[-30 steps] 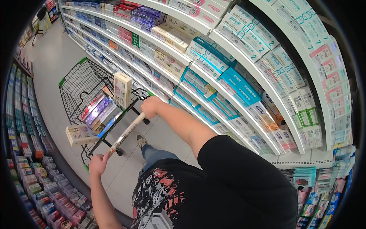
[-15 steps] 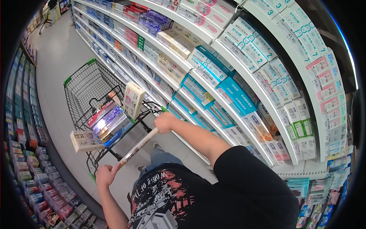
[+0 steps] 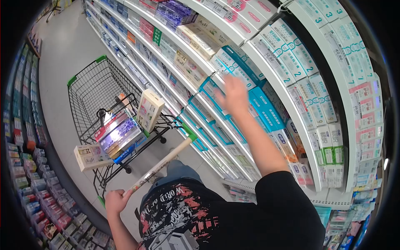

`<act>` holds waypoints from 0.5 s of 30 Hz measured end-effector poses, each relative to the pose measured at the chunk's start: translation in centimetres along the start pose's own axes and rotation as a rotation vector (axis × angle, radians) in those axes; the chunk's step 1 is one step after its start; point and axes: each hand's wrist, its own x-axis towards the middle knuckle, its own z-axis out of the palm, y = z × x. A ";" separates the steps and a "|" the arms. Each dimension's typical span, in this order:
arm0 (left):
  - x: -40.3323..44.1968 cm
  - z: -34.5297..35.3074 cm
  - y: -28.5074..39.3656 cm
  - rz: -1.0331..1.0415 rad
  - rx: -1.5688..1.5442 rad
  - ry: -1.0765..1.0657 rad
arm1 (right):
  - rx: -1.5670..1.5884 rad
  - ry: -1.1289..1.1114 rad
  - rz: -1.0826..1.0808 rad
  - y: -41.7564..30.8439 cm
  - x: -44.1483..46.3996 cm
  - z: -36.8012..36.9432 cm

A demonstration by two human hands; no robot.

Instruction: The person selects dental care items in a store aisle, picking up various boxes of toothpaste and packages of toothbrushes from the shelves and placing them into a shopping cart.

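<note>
My left hand (image 3: pixel 117 201) is closed round the lower left end of the cart's pale handle bar (image 3: pixel 160 163). Off the bar, my right hand (image 3: pixel 233 95) is raised in front of the shelves with its fingers apart and slightly blurred, holding nothing. It is nearest to teal and white boxes (image 3: pixel 230 66) on a middle shelf. The wire shopping cart (image 3: pixel 102 81) carries a stack of shiny purple and coloured boxes (image 3: pixel 121 132). One cream box (image 3: pixel 150 110) stands at the right of the stack and another cream box (image 3: pixel 92 157) lies at its left.
Long curved white shelves (image 3: pixel 250 41) of boxed goods run along the right. A display of small packets (image 3: pixel 52 208) lines the lower left. Grey floor (image 3: pixel 62 41) stretches ahead between them. Hanging packs (image 3: pixel 343 221) are at the lower right.
My right hand has let go of the handle bar, moved up and right towards the shelf boxes, and opened. My left hand has stayed on the bar.
</note>
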 end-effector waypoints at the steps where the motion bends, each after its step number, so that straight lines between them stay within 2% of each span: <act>1: 0.0 0.3 -0.2 -0.015 -0.006 -0.002 | -0.162 0.035 0.058 1.7 1.3 -0.2; 2: 0.0 0.6 -0.5 -0.009 0.016 -0.020 | -0.315 0.067 0.116 3.0 2.4 -0.5; 3: -0.4 1.0 -0.6 -0.011 0.032 -0.046 | -0.408 -0.098 0.269 3.6 3.2 -0.7; 5: -0.8 1.5 -1.0 0.056 -0.015 -0.033 | -0.506 -0.213 0.363 5.0 3.8 0.1; 7: -1.2 2.1 -1.5 0.069 0.008 -0.057 | -0.511 -0.291 0.390 6.0 3.6 0.8; 12: -2.0 0.8 -0.7 -0.051 -0.021 -0.137 | -0.581 -0.223 0.337 6.7 2.8 2.4; 15: -2.4 1.4 -0.9 -0.024 -0.061 -0.161 | -0.597 -0.215 0.297 6.5 3.0 1.8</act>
